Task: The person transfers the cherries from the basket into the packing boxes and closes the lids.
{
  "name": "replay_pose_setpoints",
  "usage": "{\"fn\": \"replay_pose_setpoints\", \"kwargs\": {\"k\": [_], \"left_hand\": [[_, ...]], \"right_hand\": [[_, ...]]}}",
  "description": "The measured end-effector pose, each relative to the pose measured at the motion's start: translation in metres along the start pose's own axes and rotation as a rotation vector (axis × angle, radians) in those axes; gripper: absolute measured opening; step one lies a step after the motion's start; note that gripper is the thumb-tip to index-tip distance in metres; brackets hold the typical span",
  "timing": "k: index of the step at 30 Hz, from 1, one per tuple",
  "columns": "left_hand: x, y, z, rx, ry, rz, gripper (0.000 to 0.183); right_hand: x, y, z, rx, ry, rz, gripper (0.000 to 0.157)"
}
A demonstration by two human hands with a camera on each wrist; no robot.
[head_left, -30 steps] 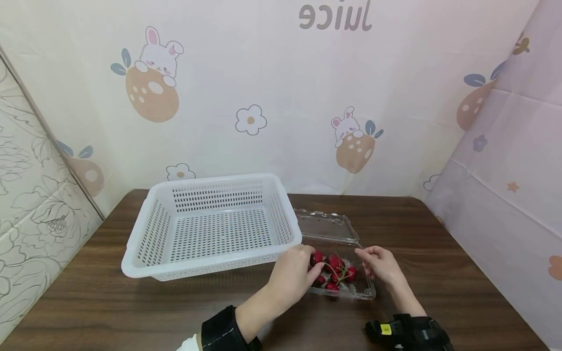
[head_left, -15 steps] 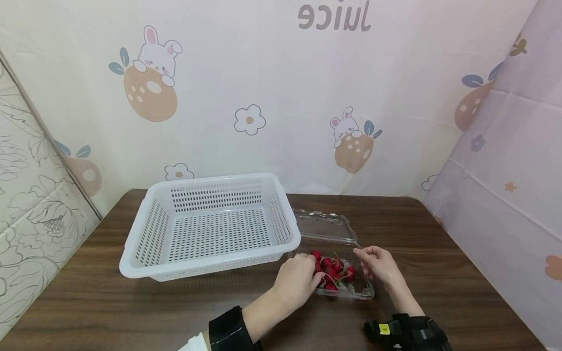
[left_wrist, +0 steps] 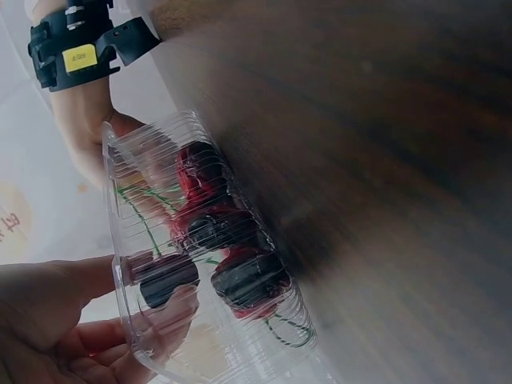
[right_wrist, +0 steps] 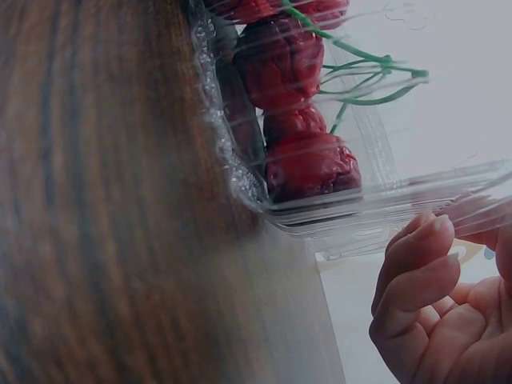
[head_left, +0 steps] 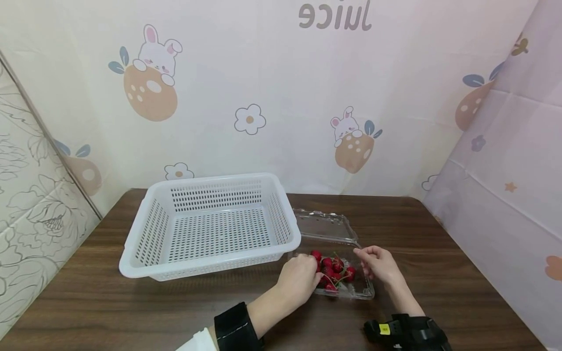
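Observation:
A clear plastic clamshell box (head_left: 363,294) lies on the table with its lid (head_left: 325,226) folded back behind it. Several dark red cherries (head_left: 337,265) with green stems sit inside. My left hand (head_left: 298,280) reaches into the left part of the box. In the left wrist view, its thumb and fingers close around one cherry (left_wrist: 166,280), seen through the clear wall. At the box's right side, my right hand (head_left: 379,265) pinches the rim between thumb and curled fingers. The right wrist view shows these fingers (right_wrist: 416,264) right at the edge, beside the cherries (right_wrist: 312,164).
A large white perforated plastic basket (head_left: 210,263) stands to the left, its right front corner close to the box. The dark wooden table (head_left: 131,312) ends at a wall covering (head_left: 281,73) printed with rabbits and flowers.
My left hand has moved a little toward me and lower at the left part of the box, with its fingers now around a cherry. The right hand stays at the rim.

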State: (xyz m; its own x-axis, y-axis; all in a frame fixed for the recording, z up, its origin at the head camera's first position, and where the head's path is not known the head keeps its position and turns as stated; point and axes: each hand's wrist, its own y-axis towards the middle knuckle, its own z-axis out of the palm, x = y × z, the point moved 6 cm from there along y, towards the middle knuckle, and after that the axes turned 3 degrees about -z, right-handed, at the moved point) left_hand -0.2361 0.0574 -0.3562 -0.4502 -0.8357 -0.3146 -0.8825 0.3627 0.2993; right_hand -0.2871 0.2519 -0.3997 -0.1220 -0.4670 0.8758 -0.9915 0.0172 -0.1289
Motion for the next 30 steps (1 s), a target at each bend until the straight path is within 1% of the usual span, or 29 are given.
{"fn": "replay_pose_setpoints", "kwargs": {"k": [10,13,19,26,30], "left_hand": [[-0.001,0.003,0.007,0.023,0.032,-0.004,0.022],[-0.001,0.003,0.009,0.043,0.049,-0.008,0.021],[-0.002,0.004,0.011,0.091,0.07,-0.033,0.019],[-0.001,0.003,0.008,0.06,0.071,-0.023,0.021],[-0.003,0.0,0.003,0.017,0.099,0.008,0.021]], "right_hand": [[0.001,0.0,0.0,0.001,0.007,0.001,0.037],[0.0,0.0,0.0,0.001,0.011,0.001,0.039],[-0.001,0.0,-0.001,0.005,0.011,-0.008,0.037],[0.0,-0.001,0.0,0.01,0.014,-0.004,0.039],[0.0,-0.001,0.0,0.0,0.016,0.001,0.038]]}}
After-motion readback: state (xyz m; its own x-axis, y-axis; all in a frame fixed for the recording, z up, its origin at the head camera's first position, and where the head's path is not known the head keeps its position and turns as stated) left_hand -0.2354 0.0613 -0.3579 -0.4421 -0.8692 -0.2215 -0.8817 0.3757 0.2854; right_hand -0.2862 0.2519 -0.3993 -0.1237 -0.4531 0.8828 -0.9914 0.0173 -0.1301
